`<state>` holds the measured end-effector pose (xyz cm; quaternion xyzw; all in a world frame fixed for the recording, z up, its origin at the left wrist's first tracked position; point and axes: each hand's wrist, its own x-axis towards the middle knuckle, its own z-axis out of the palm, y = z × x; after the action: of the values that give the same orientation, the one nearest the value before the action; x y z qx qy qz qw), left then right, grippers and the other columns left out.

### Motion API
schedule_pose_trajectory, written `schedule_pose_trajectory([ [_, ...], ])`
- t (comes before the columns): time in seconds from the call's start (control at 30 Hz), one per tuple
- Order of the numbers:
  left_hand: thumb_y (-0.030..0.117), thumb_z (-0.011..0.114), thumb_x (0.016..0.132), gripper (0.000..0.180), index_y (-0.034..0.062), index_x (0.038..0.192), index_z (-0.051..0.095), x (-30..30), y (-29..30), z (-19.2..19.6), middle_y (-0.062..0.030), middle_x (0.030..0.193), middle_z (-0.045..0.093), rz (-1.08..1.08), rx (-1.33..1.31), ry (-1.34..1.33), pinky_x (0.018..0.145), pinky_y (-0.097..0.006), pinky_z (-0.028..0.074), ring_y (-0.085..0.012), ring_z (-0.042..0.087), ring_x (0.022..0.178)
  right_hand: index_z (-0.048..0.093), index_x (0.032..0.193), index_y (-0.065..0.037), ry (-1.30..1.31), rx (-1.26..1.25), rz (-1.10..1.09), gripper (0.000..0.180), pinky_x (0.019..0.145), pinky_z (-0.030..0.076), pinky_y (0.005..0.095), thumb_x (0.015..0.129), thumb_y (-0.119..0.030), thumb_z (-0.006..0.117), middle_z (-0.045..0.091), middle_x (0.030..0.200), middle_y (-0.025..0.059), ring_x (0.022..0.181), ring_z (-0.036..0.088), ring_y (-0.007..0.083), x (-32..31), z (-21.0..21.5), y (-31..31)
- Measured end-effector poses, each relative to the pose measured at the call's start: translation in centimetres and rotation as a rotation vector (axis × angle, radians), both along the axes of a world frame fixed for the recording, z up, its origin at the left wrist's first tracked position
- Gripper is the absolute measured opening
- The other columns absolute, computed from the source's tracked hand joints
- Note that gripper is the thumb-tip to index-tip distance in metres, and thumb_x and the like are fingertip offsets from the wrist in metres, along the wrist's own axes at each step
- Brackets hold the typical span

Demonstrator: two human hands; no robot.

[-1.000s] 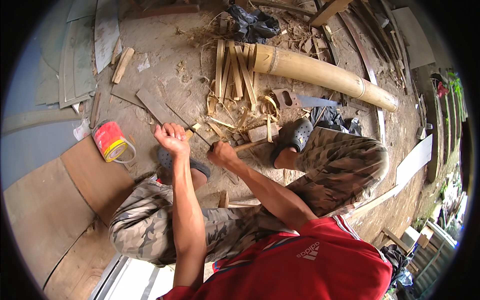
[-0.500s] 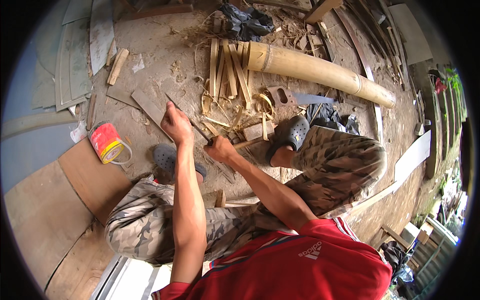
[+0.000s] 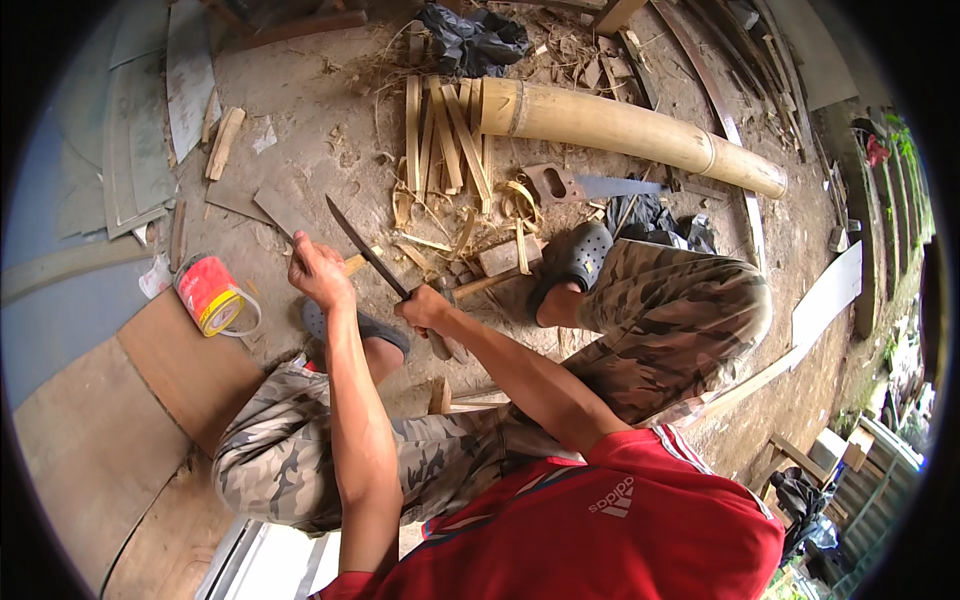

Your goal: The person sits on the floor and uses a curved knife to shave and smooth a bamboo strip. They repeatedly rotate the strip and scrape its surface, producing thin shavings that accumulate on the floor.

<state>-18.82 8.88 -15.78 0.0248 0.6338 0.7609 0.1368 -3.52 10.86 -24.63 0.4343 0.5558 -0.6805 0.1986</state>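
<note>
My right hand (image 3: 425, 308) is wrapped round the handle of a long dark-bladed knife (image 3: 362, 243). Its blade slants up and to the left, above the floor. Left of the blade, apart from it, is my left hand (image 3: 322, 272), its fingers curled and the thumb pointing up. A short pale piece of bamboo (image 3: 362, 261) shows beside those fingers; whether they grip it I cannot tell. Just beyond my right hand, a tan wooden stick (image 3: 485, 284) slants toward my right shoe (image 3: 583, 255).
Split bamboo strips (image 3: 445, 135) and curled shavings lie ahead, next to a thick bamboo pole (image 3: 610, 128). A handsaw (image 3: 590, 186) rests below the pole. At left stands a tipped red and yellow bucket (image 3: 210, 295). Black plastic bags (image 3: 475, 40) and wooden boards (image 3: 185, 370) lie around.
My left hand has come off the knife blade and moved left and down. The knife, still in my right hand, now shows its full blade, and my right hand has shifted slightly down.
</note>
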Motion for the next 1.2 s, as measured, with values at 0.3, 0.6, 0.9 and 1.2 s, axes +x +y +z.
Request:
schedule_pose_trajectory([
  [0.3, 0.028, 0.051, 0.1, 0.05, 0.0008, 0.059, 0.046, -0.1, -1.2, 0.0, 0.0006, 0.05, 0.041, 0.123, -0.252, 0.196, 0.046, -0.032, 0.031, -0.009, 0.034, 0.048, 0.063, 0.078, -0.002, 0.146, 0.72, 0.064, 0.019, 0.068, 0.054, 0.0489, 0.082, -0.019, 0.055, 0.067, 0.08, 0.0251, 0.076, 0.066, 0.0428, 0.3, 5.2, -2.8],
  [0.6, 0.03, 0.052, 0.101, 0.051, -0.0043, 0.063, 0.049, -1.6, -0.1, 0.4, -0.0006, 0.052, 0.041, 0.166, -0.459, 0.326, 0.049, -0.035, 0.029, -0.01, 0.032, 0.053, 0.061, 0.071, 0.005, 0.016, 0.306, 0.1, 0.03, 0.057, 0.056, 0.0439, 0.081, -0.022, 0.057, 0.065, 0.073, 0.0276, 0.063, 0.068, 0.0362, 0.1, 0.9, -0.7],
  [0.9, 0.036, 0.046, 0.102, 0.042, -0.002, 0.118, 0.047, -2.9, 1.0, 0.2, -0.0217, 0.114, 0.053, 0.238, -0.739, 0.517, 0.083, -0.045, 0.044, -0.0361, 0.055, 0.102, 0.065, 0.083, 0.001, 0.149, 0.678, 0.031, 0.028, 0.07, 0.054, 0.0505, 0.083, -0.026, 0.058, 0.065, 0.077, 0.0296, 0.076, 0.065, 0.0465, -0.8, 5.2, -1.6],
  [1.2, 0.05, 0.04, 0.1, 0.068, -0.003, 0.141, 0.029, -4.9, -2.3, -1.4, -0.0269, 0.142, 0.029, 0.326, -0.694, 0.247, 0.107, -0.051, 0.032, -0.0428, 0.033, 0.132, 0.063, 0.076, 0.007, -0.103, 0.171, 0.181, 0.026, 0.055, 0.055, 0.0398, 0.082, -0.016, 0.052, 0.068, 0.076, 0.0218, 0.065, 0.069, 0.0316, -2.0, 4.6, 0.0],
])
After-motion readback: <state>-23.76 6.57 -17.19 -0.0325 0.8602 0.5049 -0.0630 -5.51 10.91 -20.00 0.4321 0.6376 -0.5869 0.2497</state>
